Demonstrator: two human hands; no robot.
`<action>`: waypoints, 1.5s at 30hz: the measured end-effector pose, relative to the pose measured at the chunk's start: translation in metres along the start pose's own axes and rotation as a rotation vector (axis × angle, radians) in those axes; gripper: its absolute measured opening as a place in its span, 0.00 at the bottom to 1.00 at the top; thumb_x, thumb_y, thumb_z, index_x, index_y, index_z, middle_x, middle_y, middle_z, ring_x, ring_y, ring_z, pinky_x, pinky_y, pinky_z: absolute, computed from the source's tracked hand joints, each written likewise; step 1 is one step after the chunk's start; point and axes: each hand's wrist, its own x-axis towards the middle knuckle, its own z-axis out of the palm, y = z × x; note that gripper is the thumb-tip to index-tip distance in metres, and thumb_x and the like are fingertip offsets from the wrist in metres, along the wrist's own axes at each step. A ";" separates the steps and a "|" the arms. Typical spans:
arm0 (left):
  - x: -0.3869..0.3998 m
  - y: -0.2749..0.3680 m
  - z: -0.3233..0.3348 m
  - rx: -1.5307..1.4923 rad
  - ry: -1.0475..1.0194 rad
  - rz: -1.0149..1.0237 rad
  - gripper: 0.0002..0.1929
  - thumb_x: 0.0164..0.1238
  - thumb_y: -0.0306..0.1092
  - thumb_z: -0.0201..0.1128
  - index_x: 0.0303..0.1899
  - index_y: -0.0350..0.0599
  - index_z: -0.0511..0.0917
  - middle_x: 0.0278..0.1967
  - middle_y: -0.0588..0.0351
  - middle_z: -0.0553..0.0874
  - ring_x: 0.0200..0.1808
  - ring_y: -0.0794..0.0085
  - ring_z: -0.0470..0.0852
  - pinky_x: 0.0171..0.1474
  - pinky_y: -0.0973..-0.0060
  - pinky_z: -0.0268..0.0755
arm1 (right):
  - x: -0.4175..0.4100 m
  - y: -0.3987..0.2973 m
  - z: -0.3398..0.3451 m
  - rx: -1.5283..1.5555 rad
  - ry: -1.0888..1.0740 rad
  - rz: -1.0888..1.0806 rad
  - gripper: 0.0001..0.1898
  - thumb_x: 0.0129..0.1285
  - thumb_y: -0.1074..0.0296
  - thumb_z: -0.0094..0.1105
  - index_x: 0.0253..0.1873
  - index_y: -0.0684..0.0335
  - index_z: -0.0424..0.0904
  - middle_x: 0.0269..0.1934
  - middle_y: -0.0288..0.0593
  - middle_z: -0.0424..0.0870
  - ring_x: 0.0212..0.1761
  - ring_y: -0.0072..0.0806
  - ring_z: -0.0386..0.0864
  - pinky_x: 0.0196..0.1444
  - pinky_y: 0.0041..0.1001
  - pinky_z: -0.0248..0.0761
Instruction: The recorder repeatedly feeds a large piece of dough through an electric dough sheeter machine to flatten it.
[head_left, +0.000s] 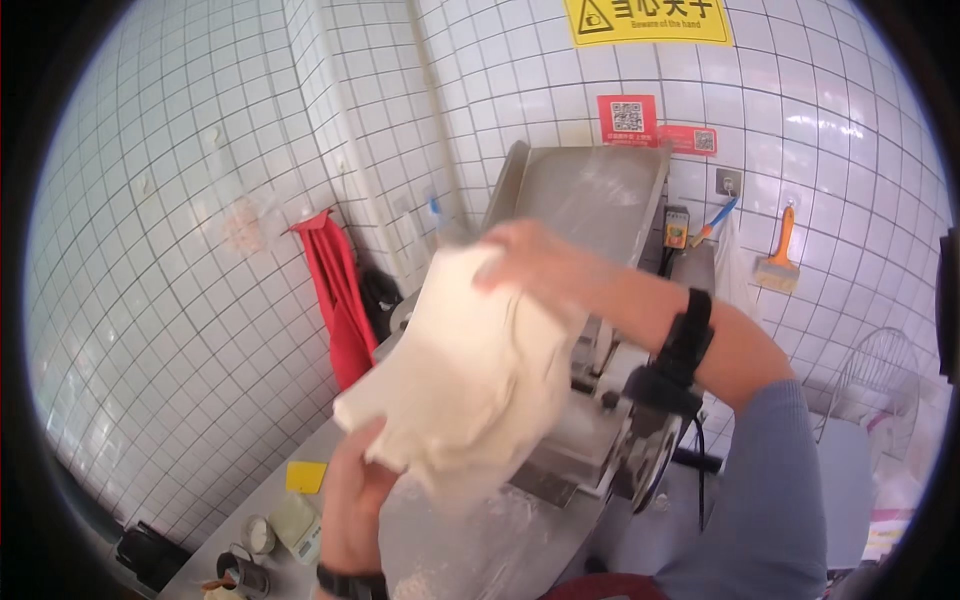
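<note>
A thick, pale sheet of dough (465, 352) hangs folded between my two hands in the middle of the head view, blurred along its lower edge. My left hand (360, 465) grips its lower left corner. Higher up, my right hand (536, 266) holds the upper right edge, fingers over the top. Behind and below the dough stands a metal dough sheeter (585, 435), its rollers partly hidden by the dough and my right arm. Its sloping steel feed tray (585, 187) rises towards the tiled wall.
A floured work surface (480, 536) lies below the dough. At left are a yellow scraper (306, 476), a kitchen scale (296, 525), a small bowl (258, 534) and a metal cup (244, 574). A control switch box (676, 227) and a brush (780, 255) are by the wall; a red cloth (334, 300) hangs left.
</note>
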 end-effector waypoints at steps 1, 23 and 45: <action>0.029 -0.002 0.041 -0.003 -0.054 -0.021 0.23 0.66 0.33 0.61 0.61 0.40 0.69 0.56 0.49 0.80 0.55 0.59 0.80 0.59 0.57 0.73 | 0.019 0.028 -0.029 -0.125 0.137 -0.075 0.30 0.47 0.61 0.69 0.56 0.69 0.78 0.50 0.51 0.83 0.52 0.37 0.80 0.56 0.31 0.71; 0.184 -0.186 -0.145 -0.220 0.194 0.079 0.17 0.68 0.36 0.58 0.56 0.43 0.74 0.49 0.54 0.82 0.53 0.64 0.80 0.54 0.64 0.74 | 0.102 0.284 -0.140 -0.916 -0.222 0.038 0.37 0.60 0.52 0.60 0.71 0.60 0.61 0.63 0.59 0.72 0.65 0.50 0.70 0.66 0.40 0.62; 0.034 -0.217 -0.141 -0.226 0.233 -0.108 0.22 0.73 0.33 0.56 0.64 0.37 0.64 0.57 0.47 0.77 0.55 0.60 0.80 0.55 0.62 0.78 | -0.022 0.047 -0.049 -0.292 -0.138 0.053 0.26 0.69 0.65 0.55 0.70 0.55 0.65 0.45 0.36 0.79 0.40 0.19 0.76 0.47 0.24 0.71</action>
